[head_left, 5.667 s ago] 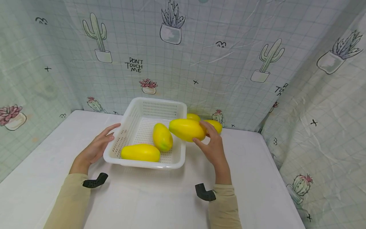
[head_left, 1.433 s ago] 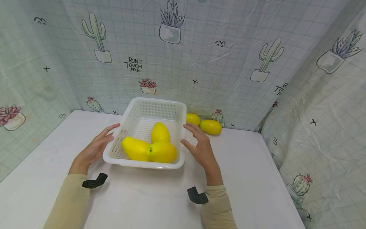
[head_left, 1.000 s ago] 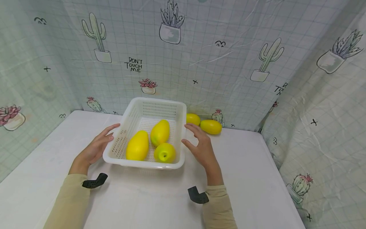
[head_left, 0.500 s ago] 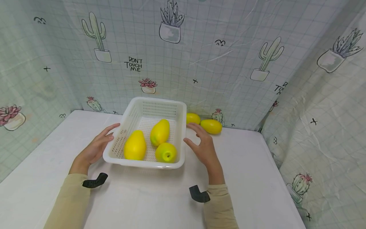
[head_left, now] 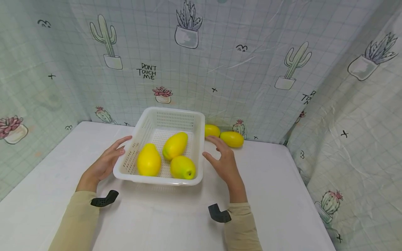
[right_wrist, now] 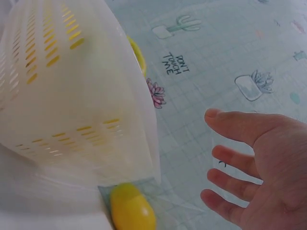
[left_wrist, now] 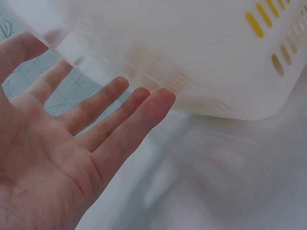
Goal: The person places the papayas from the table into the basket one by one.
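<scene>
A white perforated plastic basket [head_left: 171, 180] stands on the table with three yellow, papaya-like fruits inside. One fruit [head_left: 149, 159] lies at the left, another [head_left: 175, 145] slants across the middle, and a third [head_left: 183, 167] is at the front right with its greenish end toward me. My left hand [head_left: 102, 164] is at the basket's left side, fingers extended; in the left wrist view the fingertips [left_wrist: 160, 100] lie right at the basket wall. Just off the right rim is my right hand [head_left: 224, 162], thumb and fingers spread, holding nothing; the right wrist view shows a gap between it and the basket.
Behind the right hand, two more yellow fruits lie on the table by the back curtain: one [head_left: 212, 130] partly hidden by the basket, the other [head_left: 231, 139] beside it. A cactus-print curtain [head_left: 220, 69] encloses the white table [head_left: 157, 216] at the back and sides.
The fruit my right hand held over the right rim was released into the basket. The fruits inside rolled, then shifted slightly. My right hand has drawn a little away; the left stays put.
</scene>
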A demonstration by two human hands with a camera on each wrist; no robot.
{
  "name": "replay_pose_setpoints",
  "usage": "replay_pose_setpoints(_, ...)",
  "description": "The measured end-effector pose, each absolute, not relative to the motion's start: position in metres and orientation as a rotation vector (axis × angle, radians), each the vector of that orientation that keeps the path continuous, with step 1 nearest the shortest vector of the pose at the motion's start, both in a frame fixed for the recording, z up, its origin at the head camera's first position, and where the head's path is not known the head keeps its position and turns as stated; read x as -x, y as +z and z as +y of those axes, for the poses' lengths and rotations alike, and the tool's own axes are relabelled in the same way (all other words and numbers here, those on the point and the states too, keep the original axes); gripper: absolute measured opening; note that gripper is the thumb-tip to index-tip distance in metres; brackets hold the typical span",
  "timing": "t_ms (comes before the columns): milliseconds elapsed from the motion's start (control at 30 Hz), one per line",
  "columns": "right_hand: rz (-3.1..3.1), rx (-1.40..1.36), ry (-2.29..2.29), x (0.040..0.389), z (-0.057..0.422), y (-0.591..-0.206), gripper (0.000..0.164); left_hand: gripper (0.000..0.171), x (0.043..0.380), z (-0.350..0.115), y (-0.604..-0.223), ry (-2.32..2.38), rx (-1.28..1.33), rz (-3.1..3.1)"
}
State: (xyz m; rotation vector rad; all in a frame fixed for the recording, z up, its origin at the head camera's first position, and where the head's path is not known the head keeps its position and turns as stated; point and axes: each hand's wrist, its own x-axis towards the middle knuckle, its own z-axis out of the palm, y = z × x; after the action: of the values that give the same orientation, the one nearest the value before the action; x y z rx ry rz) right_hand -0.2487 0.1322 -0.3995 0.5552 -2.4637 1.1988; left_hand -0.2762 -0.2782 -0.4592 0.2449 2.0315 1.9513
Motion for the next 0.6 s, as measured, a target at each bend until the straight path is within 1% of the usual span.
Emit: replay_pose_setpoints(600, -2.525, -0.428, 1.193, 0.254, 0.15, -0.409, 0.05, 0.05, 0.277, -0.279, -0.461, 1.964, -0.258, 2.015)
